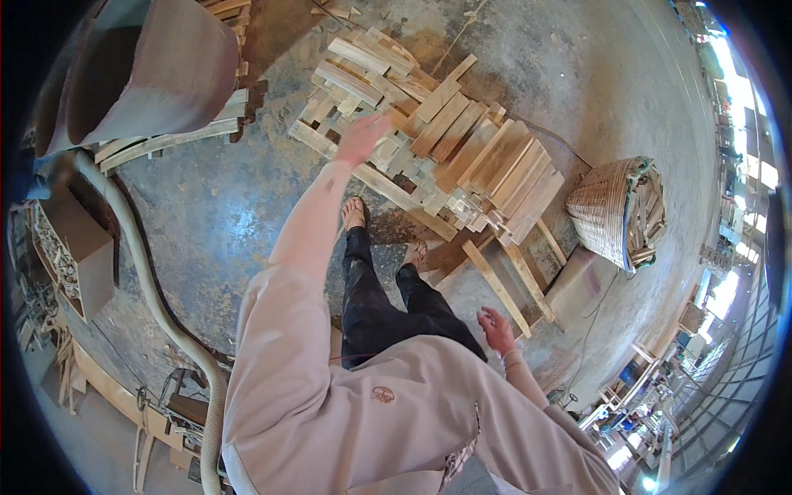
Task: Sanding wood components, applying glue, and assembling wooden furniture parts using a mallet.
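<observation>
My left arm reaches forward, and my left hand hangs over the near left side of a pile of short wooden blocks. Its fingers look stretched out and slightly blurred, with nothing visible in them; whether they touch the blocks I cannot tell. Longer wooden boards lie across the pile, and a row of wider boards leans on its right end. A long wooden beam runs along the near edge. Low at my right side, my right hand is held with loosely bent fingers, apart and holding nothing, near a wooden frame.
A woven basket full of wood offcuts stands to the right. On the left are a large curved brownish sheet, a thick ribbed hose along the floor and a box of scraps. My feet stand close to the beam.
</observation>
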The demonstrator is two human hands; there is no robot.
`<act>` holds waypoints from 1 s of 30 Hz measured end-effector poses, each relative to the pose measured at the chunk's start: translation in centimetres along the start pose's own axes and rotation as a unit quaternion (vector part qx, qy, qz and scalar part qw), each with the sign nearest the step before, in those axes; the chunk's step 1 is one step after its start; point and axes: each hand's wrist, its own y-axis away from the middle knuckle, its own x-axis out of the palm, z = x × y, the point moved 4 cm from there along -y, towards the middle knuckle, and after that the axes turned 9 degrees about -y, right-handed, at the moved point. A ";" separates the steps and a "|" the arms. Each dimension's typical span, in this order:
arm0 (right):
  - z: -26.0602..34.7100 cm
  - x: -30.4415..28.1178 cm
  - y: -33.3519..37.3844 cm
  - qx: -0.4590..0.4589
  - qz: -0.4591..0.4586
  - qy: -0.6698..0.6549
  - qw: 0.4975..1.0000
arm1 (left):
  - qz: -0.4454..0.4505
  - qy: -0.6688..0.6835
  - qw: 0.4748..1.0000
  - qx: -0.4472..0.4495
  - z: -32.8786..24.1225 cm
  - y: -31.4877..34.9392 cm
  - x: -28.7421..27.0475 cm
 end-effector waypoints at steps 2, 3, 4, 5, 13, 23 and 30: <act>-0.4 0.2 1.4 0.041 -0.004 0.003 0.999 | 0.015 0.090 0.996 -0.020 -4.3 -5.6 3.4; -1.8 0.1 2.3 0.049 -0.015 0.009 0.999 | 0.047 0.171 0.982 -0.059 -7.1 -8.2 5.0; -1.2 0.8 2.0 0.043 -0.004 0.028 0.999 | 0.043 0.163 0.983 -0.066 -5.7 -9.7 5.7; -0.7 1.4 1.9 0.039 0.006 0.026 0.999 | 0.028 0.144 0.986 -0.078 -4.2 -11.4 6.0; -2.9 2.6 3.8 0.171 -0.023 -0.096 0.980 | 0.103 -0.003 0.991 -0.091 -2.5 -15.7 13.6; -0.7 3.4 1.9 0.135 -0.032 -0.125 0.982 | 0.215 0.176 0.944 -0.178 -3.3 -18.1 12.4; -1.8 3.4 1.4 0.145 -0.039 -0.150 0.977 | 0.237 0.195 0.936 -0.173 -3.8 -18.5 11.8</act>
